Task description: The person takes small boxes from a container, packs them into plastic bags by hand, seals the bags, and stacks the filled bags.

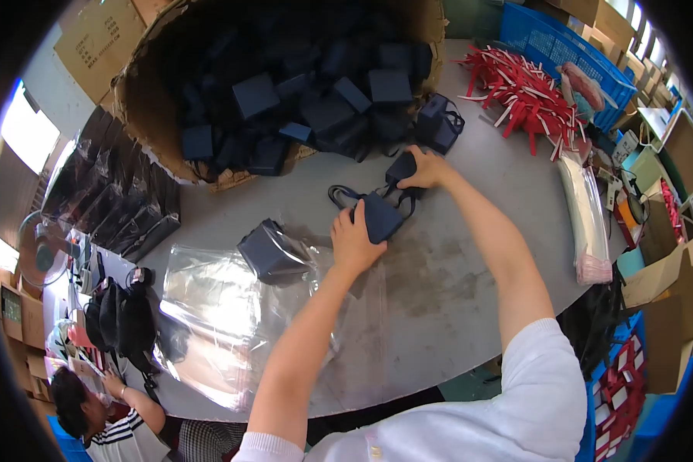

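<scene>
My left hand (353,240) is closed around a small navy gift bag (382,219) with ribbon handles, lying on the grey table (446,285). Just beyond it, my right hand (426,169) grips a second navy gift bag (400,169), its handles reaching toward the first. Left of my left hand, a navy bag (273,254) lies partly inside a clear plastic bag (215,300). Another navy bag with handles (439,123) stands beyond my right hand. How my fingertips press on the far sides of the bags is hidden.
A large cardboard box (150,77) tipped toward me holds many navy bags. Red-and-white ribbons (520,96) lie at the right beside a blue crate (562,50) and a stack of clear plastic sleeves (585,215). Wrapped dark bags (115,189) stand left; another person (104,408) sits at lower left.
</scene>
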Demonstrator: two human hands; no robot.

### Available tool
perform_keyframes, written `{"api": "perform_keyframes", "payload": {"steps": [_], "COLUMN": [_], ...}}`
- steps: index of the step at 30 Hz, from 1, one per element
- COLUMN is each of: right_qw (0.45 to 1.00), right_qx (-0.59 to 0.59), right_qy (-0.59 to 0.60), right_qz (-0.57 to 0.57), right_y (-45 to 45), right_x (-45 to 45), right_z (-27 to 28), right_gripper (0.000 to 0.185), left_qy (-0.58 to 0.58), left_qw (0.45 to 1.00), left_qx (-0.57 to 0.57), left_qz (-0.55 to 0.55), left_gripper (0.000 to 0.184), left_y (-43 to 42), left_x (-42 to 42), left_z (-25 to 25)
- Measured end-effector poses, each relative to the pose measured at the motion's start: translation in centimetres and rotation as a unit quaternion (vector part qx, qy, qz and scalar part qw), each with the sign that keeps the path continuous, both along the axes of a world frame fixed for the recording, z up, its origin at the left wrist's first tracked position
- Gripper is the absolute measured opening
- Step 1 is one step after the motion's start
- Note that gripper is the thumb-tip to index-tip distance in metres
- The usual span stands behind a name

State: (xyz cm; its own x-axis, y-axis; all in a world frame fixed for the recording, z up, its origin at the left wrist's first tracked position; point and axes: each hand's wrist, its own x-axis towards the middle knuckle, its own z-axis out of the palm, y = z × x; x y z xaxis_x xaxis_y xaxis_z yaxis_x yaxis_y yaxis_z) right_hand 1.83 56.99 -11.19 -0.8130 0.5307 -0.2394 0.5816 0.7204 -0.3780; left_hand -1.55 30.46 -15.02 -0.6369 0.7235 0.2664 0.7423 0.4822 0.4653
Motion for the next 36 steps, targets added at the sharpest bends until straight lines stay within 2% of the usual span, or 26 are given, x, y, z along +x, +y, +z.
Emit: {"api": "perform_keyframes", "payload": {"steps": [2,4,5,6,8,10,11,13,14,15,16,17,18,20,22,24,26,27,29,30,32,33,34,36], "right_qw": [0.998,0.992,0.987,0.950,0.945,0.971,0.970,0.986,0.987,0.971,0.945,0.939,0.931,0.929,0.957,0.949,0.931,0.931,0.957,0.961,0.980,0.970,0.958,0.944], "right_qx": [0.025,0.045,0.076,0.102,0.053,0.043,0.046,-0.001,-0.003,-0.021,-0.037,-0.013,0.012,0.072,0.108,0.110,0.113,0.115,0.084,0.127,0.165,0.204,0.238,0.274], "right_qy": [-0.053,-0.107,-0.066,-0.019,-0.013,-0.023,-0.024,0.164,0.158,0.239,0.323,0.344,0.364,0.356,0.265,0.296,0.344,0.342,0.269,0.232,0.052,0.008,-0.020,-0.048], "right_qz": [-0.020,-0.042,0.128,0.293,0.323,0.235,0.236,0.014,0.019,-0.007,-0.034,-0.003,0.028,0.070,0.040,0.018,0.051,0.054,0.067,0.077,0.101,0.133,0.156,0.180], "right_y": [-2.4,-2.8,-2.1,-1.5,-1.9,-3.0,-3.4,-4.9,-6.6,-9.3,-12.1,-15.1,-18.2,-23.7,-27.3,-27.8,-27.0,-26.6,-24.2,-23.3,-22.5,-22.1,-22.8,-23.8], "right_x": [2.1,3.6,4.7,5.6,5.7,5.3,5.7,7.0,8.1,9.7,11.1,12.7,14.3,16.5,17.3,17.2,17.0,17.4,17.6,17.7,17.7,17.5,17.3,17.0], "right_z": [2.9,2.9,2.3,1.6,-0.6,0.2,0.4,0.1,0.8,2.5,3.7,3.8,3.5,1.7,-0.9,-2.1,-2.5,-1.7,1.6,4.3,11.3,13.9,16.4,20.7], "right_gripper": [0.108,0.111,0.113,0.116,0.114,0.102,0.102,0.086,0.086,0.082,0.077,0.077,0.077,0.076,0.076,0.077,0.078,0.078,0.081,0.080,0.076,0.075,0.074,0.074], "left_qy": [-0.019,-0.039,-0.046,-0.051,-0.097,0.026,-0.002,0.091,0.094,0.096,0.093,0.091,0.090,0.107,0.083,0.058,-0.018,-0.020,0.023,0.024,0.107,0.046,0.047,-0.147], "left_qw": [0.999,0.998,0.996,0.994,0.990,0.992,0.988,0.983,0.987,0.989,0.993,0.991,0.991,0.987,0.993,0.996,0.992,0.991,0.977,0.975,0.983,0.991,0.990,0.973], "left_qx": [0.009,0.013,0.003,-0.008,-0.053,0.003,0.042,0.086,0.096,0.104,0.061,0.017,0.017,-0.019,0.005,0.029,0.077,0.080,0.173,0.177,0.120,0.094,0.092,0.136], "left_qz": [-0.027,-0.055,-0.075,-0.096,-0.088,-0.124,-0.146,-0.135,-0.087,-0.039,0.031,0.098,0.099,0.118,0.087,0.056,0.102,0.104,0.121,0.131,0.086,0.086,0.091,0.119], "left_gripper": [0.096,0.098,0.099,0.100,0.098,0.096,0.091,0.083,0.077,0.070,0.065,0.061,0.061,0.054,0.047,0.041,0.021,0.021,0.007,0.007,0.007,0.012,0.012,0.009], "left_y": [-2.0,-4.5,-6.1,-7.5,-9.3,-11.0,-12.7,-17.7,-20.3,-22.7,-24.3,-25.6,-27.0,-29.0,-30.7,-31.1,-30.7,-30.4,-29.3,-29.3,-29.8,-30.5,-30.9,-30.5], "left_x": [1.4,4.3,6.2,7.7,10.3,12.2,13.0,12.5,11.4,10.5,9.6,8.8,8.1,6.4,4.1,4.1,4.6,5.3,5.4,5.3,5.0,3.8,3.7,4.1], "left_z": [1.8,3.3,3.5,3.8,4.5,6.2,9.0,10.6,10.5,10.3,9.8,8.8,7.1,2.1,-2.7,-2.9,-2.6,-2.0,-0.5,-0.4,-1.0,-2.8,-2.5,-1.3]}}
